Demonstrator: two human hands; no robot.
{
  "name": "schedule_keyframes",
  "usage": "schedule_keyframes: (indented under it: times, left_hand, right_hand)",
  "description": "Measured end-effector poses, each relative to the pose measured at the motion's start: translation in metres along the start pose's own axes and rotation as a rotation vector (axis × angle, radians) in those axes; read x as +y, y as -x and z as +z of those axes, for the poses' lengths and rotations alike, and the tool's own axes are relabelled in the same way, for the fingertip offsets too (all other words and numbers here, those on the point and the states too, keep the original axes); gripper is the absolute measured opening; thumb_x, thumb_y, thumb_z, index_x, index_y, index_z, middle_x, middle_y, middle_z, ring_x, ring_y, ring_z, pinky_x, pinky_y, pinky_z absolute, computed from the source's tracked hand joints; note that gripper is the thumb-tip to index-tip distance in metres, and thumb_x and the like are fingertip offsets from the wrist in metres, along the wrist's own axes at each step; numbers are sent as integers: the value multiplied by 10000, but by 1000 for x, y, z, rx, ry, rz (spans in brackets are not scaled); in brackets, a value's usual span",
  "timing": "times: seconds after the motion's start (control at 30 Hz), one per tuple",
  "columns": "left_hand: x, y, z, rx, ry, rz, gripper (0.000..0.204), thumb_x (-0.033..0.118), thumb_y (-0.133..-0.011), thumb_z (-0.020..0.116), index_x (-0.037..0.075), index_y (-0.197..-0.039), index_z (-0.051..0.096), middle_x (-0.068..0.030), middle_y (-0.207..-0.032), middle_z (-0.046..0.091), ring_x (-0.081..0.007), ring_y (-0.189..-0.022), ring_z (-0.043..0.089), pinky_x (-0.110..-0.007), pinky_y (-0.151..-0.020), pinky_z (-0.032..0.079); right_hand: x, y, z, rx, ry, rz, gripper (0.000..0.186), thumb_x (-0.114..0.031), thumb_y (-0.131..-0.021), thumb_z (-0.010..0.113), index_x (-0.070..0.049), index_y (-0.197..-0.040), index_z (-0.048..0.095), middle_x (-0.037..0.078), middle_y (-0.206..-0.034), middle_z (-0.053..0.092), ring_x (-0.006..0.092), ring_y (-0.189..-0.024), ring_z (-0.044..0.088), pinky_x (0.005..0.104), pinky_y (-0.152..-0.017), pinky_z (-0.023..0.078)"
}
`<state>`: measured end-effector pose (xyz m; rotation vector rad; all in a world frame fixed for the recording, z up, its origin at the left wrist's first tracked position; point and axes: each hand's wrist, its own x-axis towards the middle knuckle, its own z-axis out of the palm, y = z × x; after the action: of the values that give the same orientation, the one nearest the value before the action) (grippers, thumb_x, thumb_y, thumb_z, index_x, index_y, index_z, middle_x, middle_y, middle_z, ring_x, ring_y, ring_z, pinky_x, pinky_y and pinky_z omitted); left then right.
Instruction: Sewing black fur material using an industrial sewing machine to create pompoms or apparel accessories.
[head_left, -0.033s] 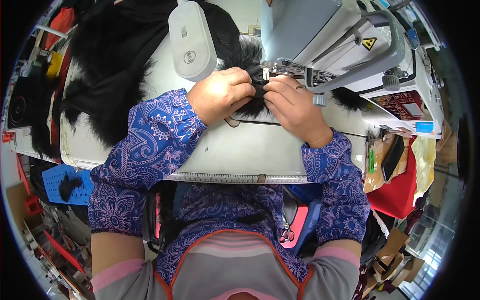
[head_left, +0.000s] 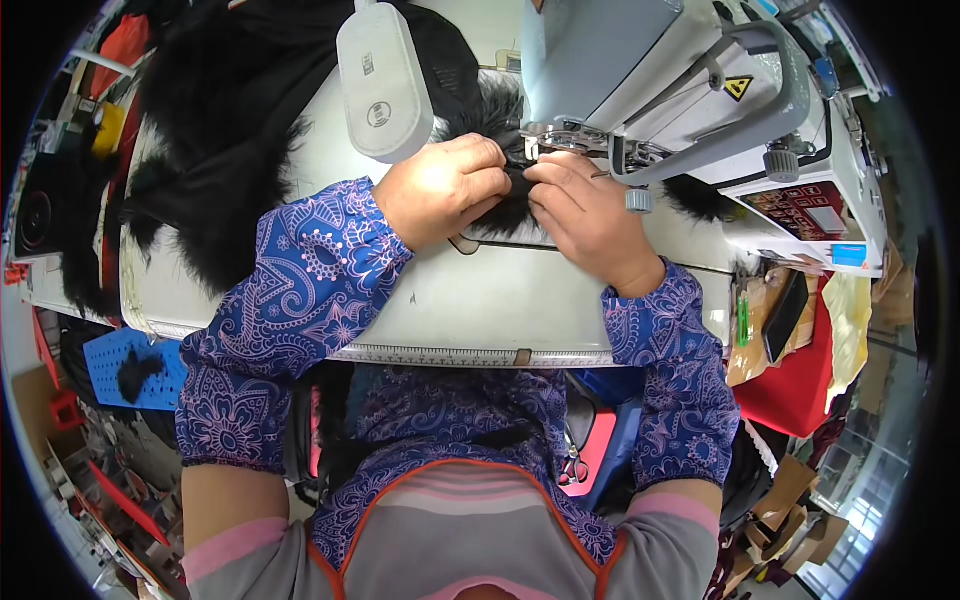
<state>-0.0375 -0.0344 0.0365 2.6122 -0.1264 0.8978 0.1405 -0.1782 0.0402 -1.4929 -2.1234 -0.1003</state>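
Black fur-trimmed fabric (head_left: 505,216) lies on the sewing machine's bed under my fingers. My left hand (head_left: 443,190) pinches it just left of the presser foot (head_left: 532,148), with fingers curled and thumb pressed in. From the right, my right hand (head_left: 592,215) closes its fingertips on the same fabric, just in front of the foot. The fingertips of both hands nearly meet. The grey and white sewing machine (head_left: 610,65) stands over the work, and its needle is too small to make out. Fur partly hides the fabric's edge.
A white rounded device (head_left: 384,95) on an arm hangs beside my left hand. More black furry fabric (head_left: 225,150) is heaped at left. A ruler strip (head_left: 450,356) lines the table's front edge. At right lies a dark phone (head_left: 786,316); scissors (head_left: 573,468) are below the table.
My right fingertips have shifted very slightly left, toward my left hand. My left hand and the fabric look almost unchanged.
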Motion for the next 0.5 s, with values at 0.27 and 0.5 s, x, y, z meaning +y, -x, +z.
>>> schedule_keyframes:
  times: [0.27,0.5]
  left_hand:
    - [2,-2,-3,-24,35,-56,281,-17,-617,777,29,-851,628,-88,-885,629,-278,-895,658,-341,-713,579]
    - [0,-2,-2,-54,57,-79,326,-39,-596,778,12,-877,619,-107,-917,596,-298,-923,640,-356,-742,573]
  right_hand:
    - [-6,-1,0,66,22,85,313,-51,-710,750,-32,-996,621,97,-984,631,297,-943,626,382,-807,523]
    - [-7,-5,3,27,78,60,269,-54,-727,734,-38,-965,607,100,-979,629,285,-925,631,367,-781,525]
